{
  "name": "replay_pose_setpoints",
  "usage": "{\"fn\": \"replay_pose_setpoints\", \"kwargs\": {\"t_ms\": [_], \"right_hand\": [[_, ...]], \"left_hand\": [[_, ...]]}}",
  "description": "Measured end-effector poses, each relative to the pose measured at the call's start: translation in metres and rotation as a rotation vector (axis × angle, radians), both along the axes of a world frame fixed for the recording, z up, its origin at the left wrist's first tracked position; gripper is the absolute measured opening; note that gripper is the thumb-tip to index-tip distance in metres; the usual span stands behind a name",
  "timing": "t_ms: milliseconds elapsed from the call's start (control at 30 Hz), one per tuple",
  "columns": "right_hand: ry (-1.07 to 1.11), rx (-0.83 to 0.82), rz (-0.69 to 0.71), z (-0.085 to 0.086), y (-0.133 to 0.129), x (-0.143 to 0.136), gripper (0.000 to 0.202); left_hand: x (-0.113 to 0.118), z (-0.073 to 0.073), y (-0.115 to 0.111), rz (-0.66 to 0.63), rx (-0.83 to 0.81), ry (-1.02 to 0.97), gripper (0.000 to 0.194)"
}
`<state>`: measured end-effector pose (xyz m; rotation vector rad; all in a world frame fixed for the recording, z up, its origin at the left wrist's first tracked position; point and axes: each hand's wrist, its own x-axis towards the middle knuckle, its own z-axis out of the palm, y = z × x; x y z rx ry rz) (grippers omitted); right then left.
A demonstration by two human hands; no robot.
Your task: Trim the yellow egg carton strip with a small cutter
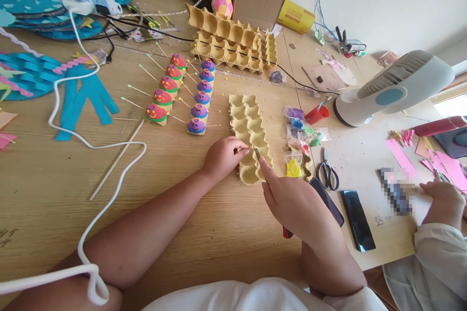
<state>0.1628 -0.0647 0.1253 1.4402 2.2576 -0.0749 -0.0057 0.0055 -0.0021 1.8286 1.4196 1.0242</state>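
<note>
A pale yellow cardboard egg carton point(242, 112), an open tray with two rows of cups, lies on the wooden table before me. My left hand point(228, 155) is closed at its left edge, the fingers curled and pinching the rim. My right hand point(292, 199) grips a knife point(257, 154), its index finger stretched along the narrow blade. The tip of the blade touches the carton between the cups. Most of the knife's handle is hidden under my palm; a red end shows below the wrist.
Painted egg-cup caterpillars point(168, 83) with stick feelers stand left of the carton. More egg cartons point(226, 41) lie behind. Clay packets point(295, 124), scissors point(328, 170), phones point(358, 221) and a white fan point(386, 87) are right. A white cable point(120, 189) crosses left. Another person's hand point(445, 197) works far right.
</note>
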Motion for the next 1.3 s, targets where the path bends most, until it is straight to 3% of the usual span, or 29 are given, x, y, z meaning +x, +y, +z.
{"fn": "replay_pose_setpoints", "kwargs": {"t_ms": [433, 633, 1300], "right_hand": [[-0.008, -0.035, -0.031, 0.011, -0.003, 0.005, 0.059], [-0.002, 0.055, -0.019, 0.0, 0.001, 0.005, 0.064], [-0.044, 0.0, -0.06, -0.004, 0.005, -0.006, 0.061]], "left_hand": [[0.0, 0.0, -0.001, 0.001, 0.0, 0.003, 0.009], [0.0, 0.002, -0.002, 0.003, 0.012, -0.011, 0.008], [-0.001, 0.003, -0.001, -0.02, 0.005, -0.004, 0.009]]}}
